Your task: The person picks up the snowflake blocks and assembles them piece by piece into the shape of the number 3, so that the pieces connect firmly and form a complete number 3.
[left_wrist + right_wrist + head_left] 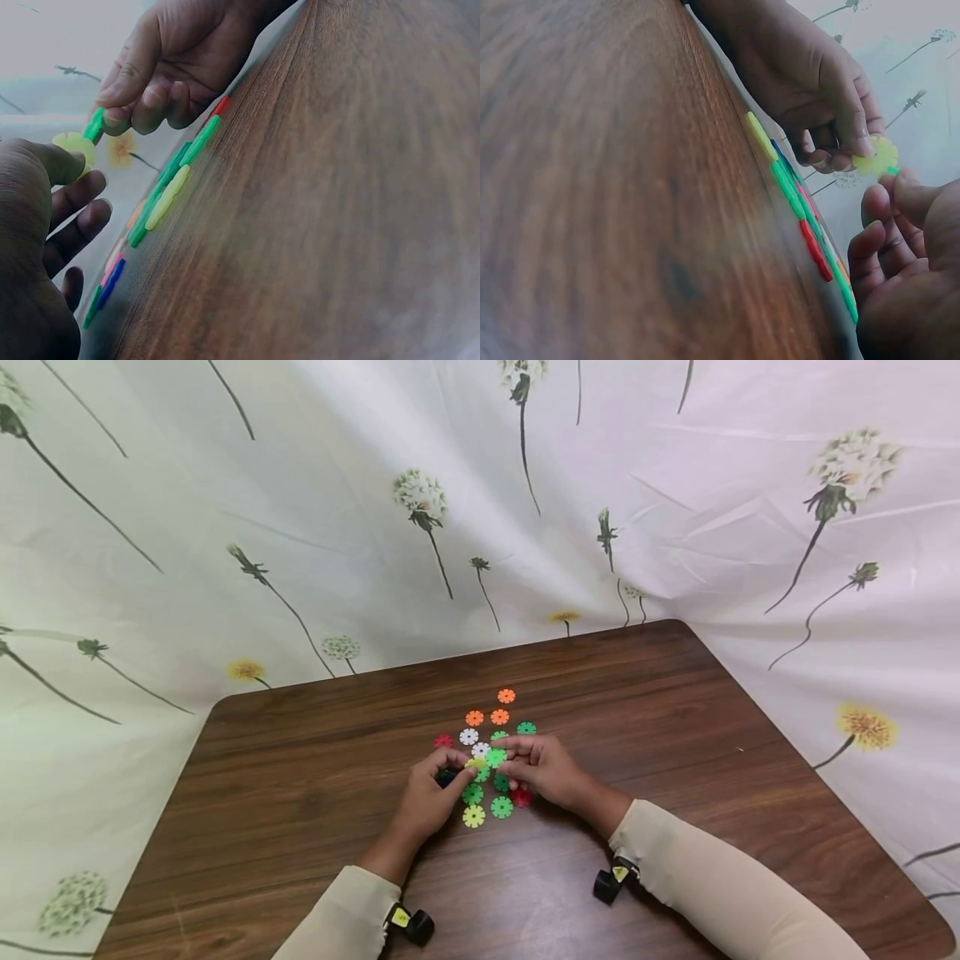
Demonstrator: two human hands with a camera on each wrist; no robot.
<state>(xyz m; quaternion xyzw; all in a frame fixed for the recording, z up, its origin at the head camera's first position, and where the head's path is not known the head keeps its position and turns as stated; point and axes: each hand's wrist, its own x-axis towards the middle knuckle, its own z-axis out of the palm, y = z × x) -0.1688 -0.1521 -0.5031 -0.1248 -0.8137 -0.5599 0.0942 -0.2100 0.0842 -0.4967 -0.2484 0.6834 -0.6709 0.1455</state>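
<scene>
Between the two hands, head view: left hand (431, 789) pinches a yellow disc (476, 763); right hand (551, 768) pinches a light green disc (496, 757). Loose notched discs lie around and beneath them on the surface (300, 802): orange discs (499, 717) beyond the hands, a red disc (521, 797) just under the right hand. Progress, as judged: at most one pair joined; the loose discs look single, unassembled. Slot engagement: cannot tell.

Left wrist view: held pair is raised off the surface, which the head view leaves unclear. Green is near edge-on, yellow shows its face. Blue disc (111, 283) lies flat below the left hand.

Right wrist view: yellow's face shows at the left fingertips; only a sliver of green shows by the right thumb.
</scene>
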